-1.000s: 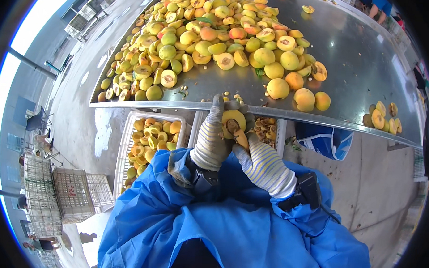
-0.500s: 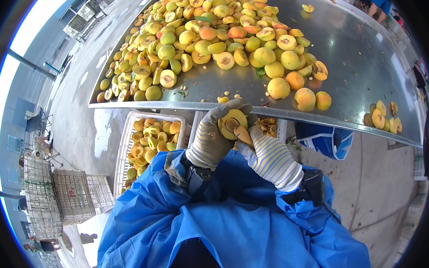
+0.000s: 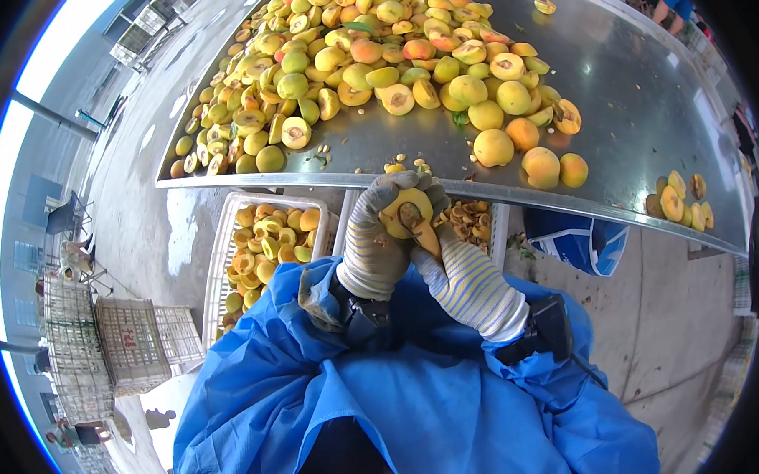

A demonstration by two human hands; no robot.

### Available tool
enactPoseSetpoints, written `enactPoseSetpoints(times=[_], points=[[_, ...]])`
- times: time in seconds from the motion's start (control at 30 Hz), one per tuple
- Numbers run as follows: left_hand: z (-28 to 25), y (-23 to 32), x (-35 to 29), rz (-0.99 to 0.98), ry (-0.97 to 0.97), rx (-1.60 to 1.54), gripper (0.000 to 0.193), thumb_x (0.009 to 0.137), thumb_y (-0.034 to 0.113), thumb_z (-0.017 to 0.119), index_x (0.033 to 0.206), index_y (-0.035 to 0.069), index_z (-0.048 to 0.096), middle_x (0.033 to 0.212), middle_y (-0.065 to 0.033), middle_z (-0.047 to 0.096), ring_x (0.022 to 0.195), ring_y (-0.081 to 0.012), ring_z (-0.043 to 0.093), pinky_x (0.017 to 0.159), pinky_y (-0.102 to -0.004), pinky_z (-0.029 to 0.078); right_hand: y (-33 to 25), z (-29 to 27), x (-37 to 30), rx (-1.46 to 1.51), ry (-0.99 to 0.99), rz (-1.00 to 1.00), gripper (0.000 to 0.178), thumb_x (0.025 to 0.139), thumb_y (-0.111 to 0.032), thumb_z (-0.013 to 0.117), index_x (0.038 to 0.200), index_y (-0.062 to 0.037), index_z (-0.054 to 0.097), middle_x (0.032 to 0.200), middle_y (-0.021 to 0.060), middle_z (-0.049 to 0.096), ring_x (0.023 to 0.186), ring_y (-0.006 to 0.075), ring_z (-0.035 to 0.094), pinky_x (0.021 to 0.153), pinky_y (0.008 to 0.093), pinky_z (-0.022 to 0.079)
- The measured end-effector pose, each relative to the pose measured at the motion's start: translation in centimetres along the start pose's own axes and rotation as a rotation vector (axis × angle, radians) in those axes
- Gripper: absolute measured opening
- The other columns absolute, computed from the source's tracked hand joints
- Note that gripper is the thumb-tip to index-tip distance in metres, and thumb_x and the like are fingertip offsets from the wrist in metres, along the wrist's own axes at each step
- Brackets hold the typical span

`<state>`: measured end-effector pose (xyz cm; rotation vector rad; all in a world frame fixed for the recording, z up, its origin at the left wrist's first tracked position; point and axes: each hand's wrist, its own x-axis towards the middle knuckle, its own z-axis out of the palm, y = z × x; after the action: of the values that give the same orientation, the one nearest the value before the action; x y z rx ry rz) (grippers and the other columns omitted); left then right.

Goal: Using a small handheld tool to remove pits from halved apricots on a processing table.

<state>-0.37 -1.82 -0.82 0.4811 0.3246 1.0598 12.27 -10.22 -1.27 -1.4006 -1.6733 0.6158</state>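
My left hand (image 3: 374, 243), in a striped, soiled work glove, is closed around a yellow peach half (image 3: 393, 220) with its cut face up. A brown stone hollow shows in the middle of that face. My right hand (image 3: 471, 284), gloved in white, yellow and grey stripes, grips a small pitting tool (image 3: 428, 239) with an orange-brown end. Its tip reaches into the middle of the peach half; whether the stone is loose cannot be made out. Both hands are just in front of the metal table's (image 3: 618, 120) near edge, above a crate of brown peach pieces (image 3: 472, 222).
Halved and whole peaches (image 3: 352, 60) are heaped on the table's left and middle. A few pieces (image 3: 673, 201) lie at its right end. Below the edge stand a white crate (image 3: 215, 273) of peach halves and a blue bag (image 3: 576, 241). Stacked crates (image 3: 125, 345) stand at left.
The peach half has turned and tilted slightly in my left hand. My right hand has shifted a little left and down, with the tool still at the fruit's middle.
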Motion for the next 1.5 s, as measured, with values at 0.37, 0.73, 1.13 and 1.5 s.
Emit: enactPoseSetpoints(times=[0.37, 0.73, 1.13, 1.5], points=[[1.0, 0.5, 0.3, -0.052, 0.017, 0.035, 0.043, 0.089, 0.044, 0.067, 0.114, 0.009, 0.065, 0.111, -0.0157, 0.067, 0.104, -0.0348, 0.065, 0.098, -0.0496, 0.050, -1.4, -2.7, 0.8, 1.151, -0.443, 0.725, 0.036, 0.098, -0.041, 0.060, 0.114, -0.0075, 0.060, 0.068, 0.0004, 0.055, 0.046, 0.0105, 0.049, 0.042, 0.0256, 0.038], [0.9, 0.2, 0.6, -0.170, 0.042, -0.013, 0.036, 0.093, 0.046, 0.064, 0.089, 0.010, 0.062, 0.089, -0.0067, 0.063, 0.082, -0.0252, 0.062, 0.078, -0.0398, 0.052, 0.0, 0.9, -0.5, 1.031, -0.394, 0.756, 0.043, 0.100, -0.038, 0.058, 0.121, -0.0014, 0.059, 0.082, 0.0107, 0.067, 0.070, 0.0249, 0.064, 0.067, 0.0376, 0.051], [0.7, 1.3, 0.4, -0.329, 0.086, 0.032, 0.031, 0.093, 0.042, 0.066, 0.096, 0.011, 0.062, 0.085, -0.0083, 0.065, 0.075, -0.0255, 0.066, 0.065, -0.0407, 0.057, -2.0, -0.7, -0.5, 1.435, -0.510, 0.817, 0.045, 0.097, -0.056, 0.052, 0.098, -0.0113, 0.054, 0.056, -0.0019, 0.042, 0.036, 0.0085, 0.039, 0.033, 0.0232, 0.034], [1.3, 1.9, 0.0, -0.489, 0.081, -0.123, 0.035, 0.095, 0.045, 0.060, 0.089, 0.011, 0.063, 0.078, -0.0088, 0.065, 0.062, -0.0268, 0.066, 0.061, -0.0427, 0.058, -1.6, -1.4, -0.5, 1.621, -0.711, 0.817, 0.047, 0.094, -0.058, 0.056, 0.100, -0.0106, 0.055, 0.057, -0.0023, 0.041, 0.035, 0.0075, 0.036, 0.032, 0.0214, 0.031]])
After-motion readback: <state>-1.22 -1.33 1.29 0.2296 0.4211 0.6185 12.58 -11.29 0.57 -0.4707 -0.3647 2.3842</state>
